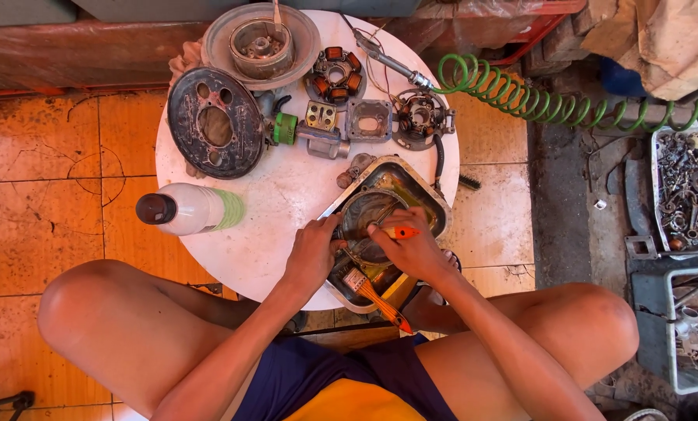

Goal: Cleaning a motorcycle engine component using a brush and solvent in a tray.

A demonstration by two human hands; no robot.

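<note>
A round white surface (286,195) stands on cracked orange floor tiles. In the dented metal tray (434,204) at its near edge, the left hand (311,253) steadies the round grey engine part (362,214), fingers wrapped on its rim. The right hand (413,248) grips an orange-handled tool (402,232). Keep the part braced and work with short, controlled strokes. An orange brush (376,300) lies in the oily tray.
</note>
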